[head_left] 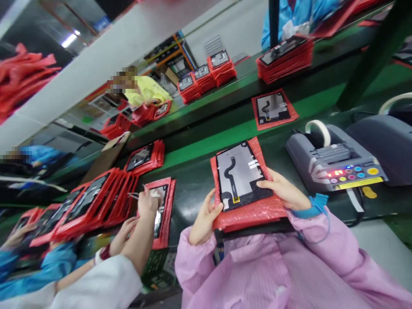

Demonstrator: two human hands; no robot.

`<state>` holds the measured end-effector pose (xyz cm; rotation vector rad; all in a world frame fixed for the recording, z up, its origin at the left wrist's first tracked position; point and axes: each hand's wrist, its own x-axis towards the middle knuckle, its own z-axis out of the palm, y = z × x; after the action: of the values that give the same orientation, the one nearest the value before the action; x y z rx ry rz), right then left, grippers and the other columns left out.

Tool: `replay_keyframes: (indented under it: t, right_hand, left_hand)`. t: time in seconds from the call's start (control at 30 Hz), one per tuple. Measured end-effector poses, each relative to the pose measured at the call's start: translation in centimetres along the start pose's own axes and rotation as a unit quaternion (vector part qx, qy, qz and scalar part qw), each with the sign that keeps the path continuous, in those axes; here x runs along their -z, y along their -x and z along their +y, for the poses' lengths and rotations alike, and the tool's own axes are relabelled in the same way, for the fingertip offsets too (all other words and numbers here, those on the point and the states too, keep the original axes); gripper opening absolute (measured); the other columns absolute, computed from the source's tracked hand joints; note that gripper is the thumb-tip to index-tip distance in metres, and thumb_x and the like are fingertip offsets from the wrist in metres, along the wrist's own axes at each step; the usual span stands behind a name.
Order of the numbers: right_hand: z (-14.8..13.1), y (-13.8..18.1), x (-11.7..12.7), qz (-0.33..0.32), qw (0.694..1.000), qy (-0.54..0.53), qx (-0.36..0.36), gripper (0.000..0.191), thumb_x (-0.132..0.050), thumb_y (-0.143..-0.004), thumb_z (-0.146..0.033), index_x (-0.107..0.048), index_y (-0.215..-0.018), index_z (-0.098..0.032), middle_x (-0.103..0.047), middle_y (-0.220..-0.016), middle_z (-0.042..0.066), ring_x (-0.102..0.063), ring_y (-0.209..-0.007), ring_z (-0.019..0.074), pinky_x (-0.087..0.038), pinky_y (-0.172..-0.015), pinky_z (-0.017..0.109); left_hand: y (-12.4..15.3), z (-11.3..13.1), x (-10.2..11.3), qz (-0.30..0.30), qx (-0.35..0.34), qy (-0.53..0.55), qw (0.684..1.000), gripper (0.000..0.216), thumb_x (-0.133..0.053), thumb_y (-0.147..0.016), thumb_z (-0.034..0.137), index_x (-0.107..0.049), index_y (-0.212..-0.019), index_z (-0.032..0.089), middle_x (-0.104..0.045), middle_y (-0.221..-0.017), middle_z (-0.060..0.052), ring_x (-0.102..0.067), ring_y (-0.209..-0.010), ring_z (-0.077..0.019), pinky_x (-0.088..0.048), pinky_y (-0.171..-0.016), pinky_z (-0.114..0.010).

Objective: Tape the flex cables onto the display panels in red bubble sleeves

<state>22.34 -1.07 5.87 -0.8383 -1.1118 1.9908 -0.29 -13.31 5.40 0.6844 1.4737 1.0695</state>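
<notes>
Between my two hands is a flat display panel point(247, 174), silver with a black border and a curved black ribbon cable. It lies on red bubble-wrap sleeves point(247, 216), close to my body over the bench edge. My left hand point(206, 214) grips the left lower corner, its thumb near the panel's edge. On the right side, my right hand point(283, 189) holds the panel and sleeves together, the thumb lying on the panel's black border. The fingers under the sleeves are hidden. A blue band circles my right wrist.
A grey tape dispenser point(337, 159) with lit buttons stands to the right. Another panel on a red sleeve point(273, 109) lies on the green conveyor point(222, 137). At left, a co-worker's hand point(148, 204) works over a panel, beside a row of red-sleeved panels point(93, 201).
</notes>
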Motion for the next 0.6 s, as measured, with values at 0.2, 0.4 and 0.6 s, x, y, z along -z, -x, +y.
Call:
replay_keyframes:
  t: [0.2,0.4,0.6]
  right_hand:
    - [0.0,-1.1,0.9,-0.005,0.982,0.185,0.047,0.057,-0.069,-0.074,-0.031,-0.061,-0.13,-0.02,-0.067,-0.126,0.007,-0.064,-0.113,0.0259,-0.046,-0.106,0.045]
    - [0.5,0.3,0.3,0.105,0.876,0.462,0.087,0.057,-0.061,-0.083,-0.036,-0.059,-0.135,-0.012,-0.063,-0.12,0.017,-0.06,-0.115,0.0333,-0.046,-0.103,0.05]
    - [1.9,1.8,0.6,0.145,0.848,0.488,0.15,0.047,-0.057,-0.089,-0.045,-0.06,-0.13,-0.022,-0.057,-0.117,0.013,-0.055,-0.113,0.0321,-0.045,-0.102,0.05]
  left_hand:
    - [0.0,-1.1,-1.0,0.054,-0.067,0.044,0.995,0.076,-0.084,-0.068,0.045,-0.054,-0.135,0.027,-0.07,-0.113,-0.008,-0.067,-0.104,-0.0221,-0.054,-0.093,-0.034]
    - [1.3,-1.2,-0.7,0.145,-0.134,-0.21,0.958,0.056,-0.075,-0.076,0.04,-0.062,-0.129,0.03,-0.064,-0.108,-0.005,-0.062,-0.073,-0.017,-0.055,-0.072,-0.034]
    - [-0.9,3.2,1.8,0.187,-0.168,-0.366,0.896,0.045,-0.066,-0.081,0.049,-0.066,-0.118,0.024,-0.062,-0.092,-0.004,-0.059,-0.067,-0.0161,-0.05,-0.065,-0.031]
